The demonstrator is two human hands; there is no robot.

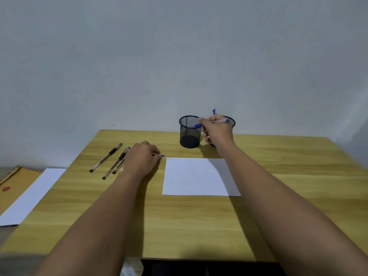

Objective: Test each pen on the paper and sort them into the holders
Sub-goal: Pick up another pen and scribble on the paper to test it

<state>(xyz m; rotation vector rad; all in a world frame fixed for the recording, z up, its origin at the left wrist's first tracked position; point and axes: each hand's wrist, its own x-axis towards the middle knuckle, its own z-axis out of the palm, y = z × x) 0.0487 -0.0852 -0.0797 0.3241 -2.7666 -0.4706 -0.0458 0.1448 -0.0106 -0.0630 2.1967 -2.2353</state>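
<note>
A white sheet of paper (pixel 199 176) lies on the wooden table (pixel 199 226), with a faint scribble at its far left corner. Behind it stand two black mesh holders: the left holder (pixel 189 132) is in full view, while my right hand hides most of the right holder (pixel 231 121). A blue pen top (pixel 214 111) sticks up behind that hand. My right hand (pixel 216 130) grips a blue pen (pixel 221 121) sideways above the holders. My left hand (pixel 142 158) rests curled on the table, pinching a pen whose purple tip (pixel 162 156) shows. Three black pens (pixel 111 160) lie to its left.
A second white sheet (pixel 31 196) and a brown envelope (pixel 14 184) lie on a lower surface to the left. A pale wall rises just behind the table's far edge. The table's near edge runs along the bottom of the view.
</note>
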